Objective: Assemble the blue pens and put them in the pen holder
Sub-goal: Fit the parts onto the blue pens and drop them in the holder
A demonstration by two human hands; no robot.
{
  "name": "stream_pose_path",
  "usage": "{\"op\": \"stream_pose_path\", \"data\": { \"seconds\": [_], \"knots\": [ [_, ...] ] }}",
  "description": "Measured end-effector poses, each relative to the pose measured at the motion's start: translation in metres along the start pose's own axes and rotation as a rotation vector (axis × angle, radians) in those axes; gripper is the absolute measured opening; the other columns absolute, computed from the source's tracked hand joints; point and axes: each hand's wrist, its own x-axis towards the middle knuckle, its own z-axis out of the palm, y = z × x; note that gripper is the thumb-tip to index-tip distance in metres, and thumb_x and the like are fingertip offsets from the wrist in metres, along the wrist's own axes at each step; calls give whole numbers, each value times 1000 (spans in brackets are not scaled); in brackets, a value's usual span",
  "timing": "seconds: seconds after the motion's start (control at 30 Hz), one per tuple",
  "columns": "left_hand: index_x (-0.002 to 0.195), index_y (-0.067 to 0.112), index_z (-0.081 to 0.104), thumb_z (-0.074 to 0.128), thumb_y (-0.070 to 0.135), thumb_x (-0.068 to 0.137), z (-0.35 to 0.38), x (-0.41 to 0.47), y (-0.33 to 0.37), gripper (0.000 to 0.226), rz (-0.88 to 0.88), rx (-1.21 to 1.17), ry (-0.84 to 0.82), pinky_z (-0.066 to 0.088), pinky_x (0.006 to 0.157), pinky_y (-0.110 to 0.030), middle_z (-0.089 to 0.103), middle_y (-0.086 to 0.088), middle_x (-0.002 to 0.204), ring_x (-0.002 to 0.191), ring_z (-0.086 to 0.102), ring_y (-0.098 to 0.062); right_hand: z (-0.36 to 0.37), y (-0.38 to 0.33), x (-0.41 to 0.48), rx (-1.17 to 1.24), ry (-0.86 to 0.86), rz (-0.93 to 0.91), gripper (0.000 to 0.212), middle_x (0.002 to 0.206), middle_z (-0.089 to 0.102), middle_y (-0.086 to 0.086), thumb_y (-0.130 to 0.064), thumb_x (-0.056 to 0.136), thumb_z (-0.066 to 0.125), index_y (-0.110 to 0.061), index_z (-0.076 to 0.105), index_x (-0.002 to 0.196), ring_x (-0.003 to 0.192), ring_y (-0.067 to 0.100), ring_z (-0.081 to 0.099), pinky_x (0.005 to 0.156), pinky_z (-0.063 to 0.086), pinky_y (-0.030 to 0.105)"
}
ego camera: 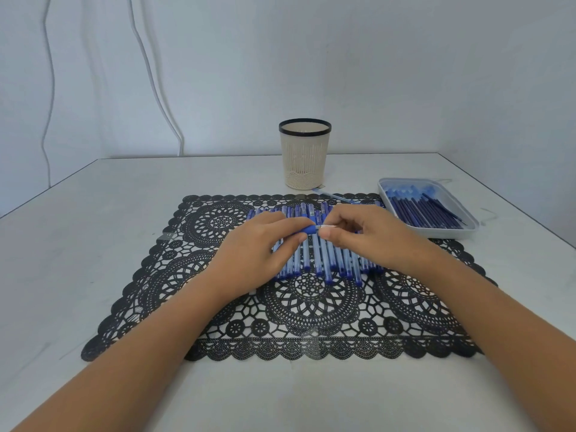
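Both hands meet over a row of several blue pens lying side by side on a black lace mat. My left hand grips a blue pen part by its dark blue end. My right hand pinches a thin refill tip that points into that part. The cream pen holder with a dark rim stands upright behind the mat; I cannot see inside it.
A pale shallow tray at the right holds several dark blue refills and light blue parts. One loose pen piece lies near the holder's base. The white table ends at a wall with hanging cables on the left.
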Motion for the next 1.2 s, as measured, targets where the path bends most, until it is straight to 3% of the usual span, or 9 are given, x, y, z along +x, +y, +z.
{"op": "stream_pose_path", "data": {
  "seconds": [0.13,0.2,0.33,0.43,0.6,0.73,0.83,1.0,1.2],
  "knots": [
    [114,24,62,38,44,90,-1,-3,-3,40,-57,35,-45,39,69,-12,53,20,84,78,45,3,-20,16,2,-175,137,62,25,82,62,-3,-43,90,48,-25,61,100,69,8,53,61,41,18],
    [115,24,62,42,42,90,-2,-4,-5,37,-94,48,-64,34,69,-6,55,18,86,76,46,5,-30,32,4,-348,236,102,31,89,60,1,-39,94,43,-18,63,104,74,9,52,65,40,22],
    [115,23,62,43,38,89,-2,-4,-6,36,-137,35,-87,38,71,-10,59,15,87,78,49,4,-34,53,6,-602,80,211,36,103,46,-1,-45,92,46,-24,63,116,100,18,48,88,43,38],
    [116,23,61,44,39,90,-2,-4,-7,35,-152,27,-103,40,71,-14,60,13,88,81,52,-1,-32,53,7,-708,28,216,36,114,47,0,-47,90,50,-26,62,117,111,19,41,93,39,39],
    [113,23,62,47,37,93,-2,-3,-8,28,-175,33,-117,37,69,-13,53,20,82,77,49,3,-29,45,7,-653,121,132,22,102,54,-2,-39,90,53,-22,64,99,103,18,49,88,41,38],
    [111,24,62,44,40,90,-3,-2,-7,32,-153,34,-100,37,68,-11,52,20,80,78,49,6,-24,16,0,-309,158,0,20,85,63,-10,-35,93,49,-30,62,107,76,16,59,64,43,21],
    [110,24,63,44,40,89,-3,-2,-7,33,-141,37,-86,39,67,-13,53,20,80,77,49,6,-18,2,-1,-257,56,-78,31,84,53,-19,-28,95,47,-32,56,124,77,-5,48,67,34,5],
    [111,25,62,40,47,88,-3,-2,-6,39,-124,58,-93,42,67,-17,52,21,80,75,48,3,-8,1,0,-243,17,-115,34,85,51,-26,-25,94,49,-30,54,128,81,-5,52,69,39,5],
    [111,23,63,32,49,88,-5,-1,0,47,-99,92,-98,31,63,-9,43,25,73,71,44,7,-1,-3,-2,-47,73,-79,8,81,61,-14,-25,88,61,-28,59,95,74,0,59,68,47,13]
  ]
}}
